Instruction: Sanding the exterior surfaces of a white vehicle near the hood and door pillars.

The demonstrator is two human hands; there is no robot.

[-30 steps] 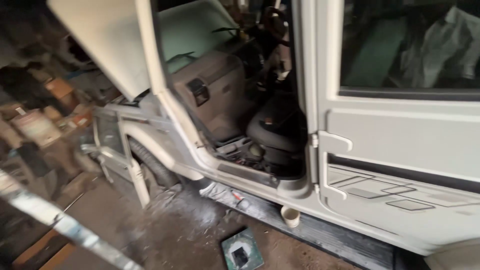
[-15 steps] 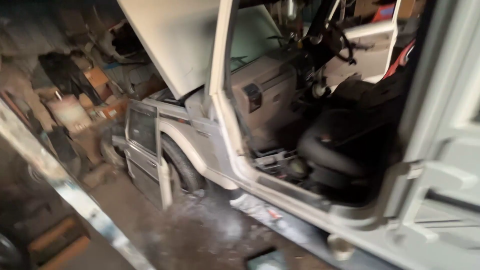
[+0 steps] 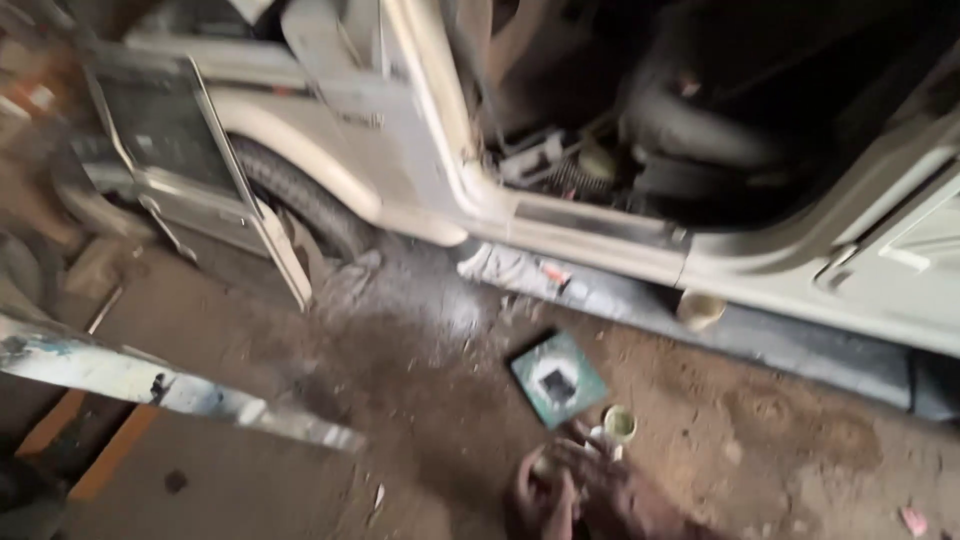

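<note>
Low down, blurred hand (image 3: pixel 590 490), fingers curled, grip unclear, near small cup (image 3: pixel 619 423)

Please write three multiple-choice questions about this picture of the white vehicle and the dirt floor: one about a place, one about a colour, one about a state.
1. Where does the flat square green tile lie?
A. On the dirt floor beside the vehicle
B. On the seat inside
C. On the front tyre

2. What colour is the body of the boxy metal vehicle?
A. Red
B. White
C. Blue

3. In what state is the side opening of the vehicle above the door sill?
A. Closed by a door
C. Covered with a blue cloth
B. Open, with the dark interior showing

Answers: 1 A, the tile rests on the brown ground near a small round pale-rimmed cup. 2 B, the panels and the fender are white. 3 B, the dark seat shows through the opening.
</note>
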